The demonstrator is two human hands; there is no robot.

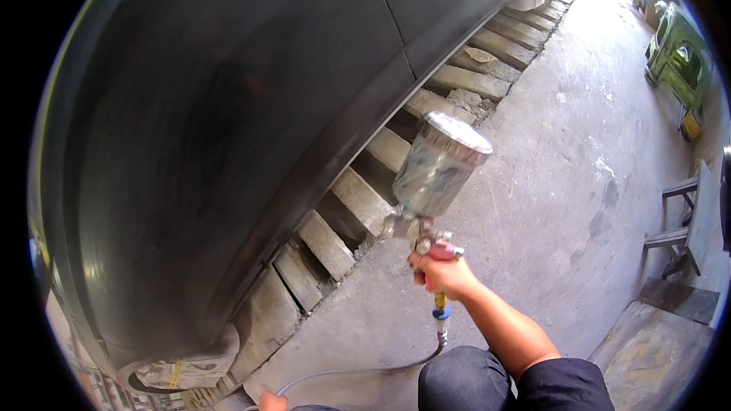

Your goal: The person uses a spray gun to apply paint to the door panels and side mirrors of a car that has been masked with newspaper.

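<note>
Rough grey concrete floor (563, 144) all around us, patchy and stained, with a row of chunky concrete slabs (426, 106) laid like slats over a gap running along the car. Our right hand (442, 274) is wrapped tight around the grip of a spray gun (426, 240), out in the open just above the floor and near the lower edge of the car body. The gun's got a red and chrome metal body, and on top sits a rounded metal cup (438, 164), dull silver and mottled with old overspray, capped by a flat shiny lid. Its long axis runs from the hose fitting at the bottom up through the cup, tilted a bit to the right at the top, while the nozzle end points left toward the slabs and the car's underside. Below our fist there's a yellow and blue coupler (441, 310), then a thin grey air hose (350, 371) curving down and left to our left hand (272, 402), which only peeks in at the bottom edge, so we can't tell whether it grips the hose or just touches it. Further out, the car panel (228, 122) is a big smooth curve of glossy black, and its wheel (179, 373) is masked off with paper. Green vehicle (678, 61) sits far right.
</note>
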